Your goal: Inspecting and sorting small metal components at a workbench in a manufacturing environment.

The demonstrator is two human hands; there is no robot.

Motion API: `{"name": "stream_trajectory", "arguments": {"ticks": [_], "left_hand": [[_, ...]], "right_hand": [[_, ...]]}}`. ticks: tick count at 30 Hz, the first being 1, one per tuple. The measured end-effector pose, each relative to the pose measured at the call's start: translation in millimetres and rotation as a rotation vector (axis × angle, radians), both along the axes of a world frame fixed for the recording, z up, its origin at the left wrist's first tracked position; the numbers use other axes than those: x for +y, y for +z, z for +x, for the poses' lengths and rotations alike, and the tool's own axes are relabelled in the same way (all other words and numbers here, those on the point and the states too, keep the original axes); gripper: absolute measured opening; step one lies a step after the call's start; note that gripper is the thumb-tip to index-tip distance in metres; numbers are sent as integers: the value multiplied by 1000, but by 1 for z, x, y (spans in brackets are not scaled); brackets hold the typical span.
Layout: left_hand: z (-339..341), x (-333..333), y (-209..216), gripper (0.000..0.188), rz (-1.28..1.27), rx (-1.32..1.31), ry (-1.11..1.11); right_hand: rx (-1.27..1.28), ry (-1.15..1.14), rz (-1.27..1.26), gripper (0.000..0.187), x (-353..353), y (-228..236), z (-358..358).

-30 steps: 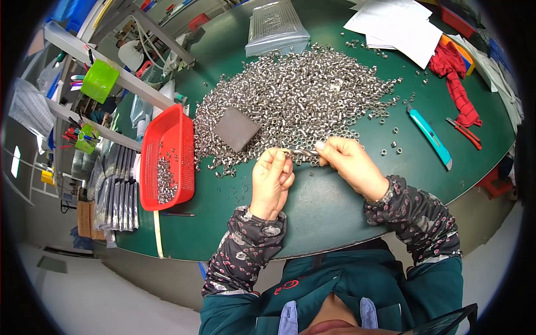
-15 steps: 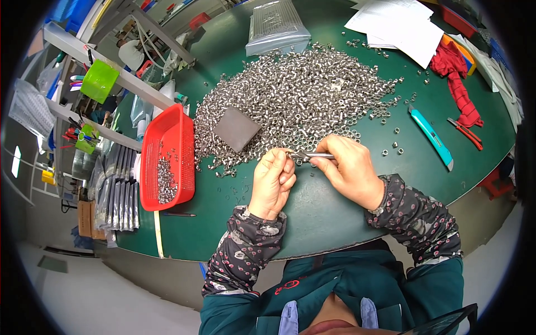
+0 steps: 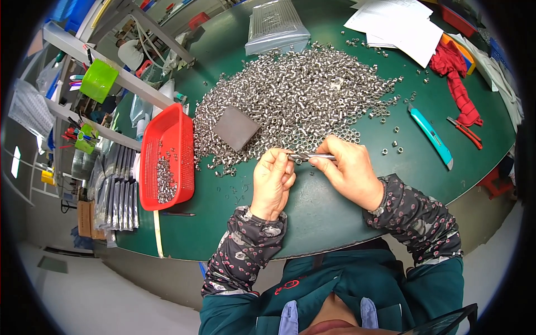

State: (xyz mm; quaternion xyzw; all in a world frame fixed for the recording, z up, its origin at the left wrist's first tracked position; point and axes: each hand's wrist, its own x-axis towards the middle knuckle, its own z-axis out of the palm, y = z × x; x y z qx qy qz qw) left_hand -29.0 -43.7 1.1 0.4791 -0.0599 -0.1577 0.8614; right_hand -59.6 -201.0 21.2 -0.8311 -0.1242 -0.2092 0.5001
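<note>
The right hand (image 3: 354,170) grips a metal rod (image 3: 310,156) lying between both hands; the left hand (image 3: 272,181) pinches a small piece (image 3: 290,156), mostly hidden, at its tip. Leftward, a red basket (image 3: 187,159) holds metal rings (image 3: 166,183). Beyond spreads a ring pile (image 3: 304,92), a grey block (image 3: 236,129) at its near-left edge; rightward lie a cutter (image 3: 431,137) and pliers (image 3: 465,133).

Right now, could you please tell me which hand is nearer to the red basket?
Left. The left hand is to the right of the red basket, apart from it; the right hand is farther off, beyond the left hand.
</note>
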Motion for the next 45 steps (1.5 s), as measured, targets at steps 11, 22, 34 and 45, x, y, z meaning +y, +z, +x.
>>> {"name": "stream_trajectory", "arguments": {"ticks": [11,22,34,45], "left_hand": [[-1,0,3,13,17,-50,33],[-2,0,4,12,80,-87,37],[-2,-1,3,10,89,-130,46],[-1,0,2,9,76,-127,57]], "right_hand": [[189,8,103,20,0,-5,3],[342,147,329,25,-5,-12,7],[484,301,484,32,-7,-15,9],[765,368,659,32,-7,-1,6]]}}
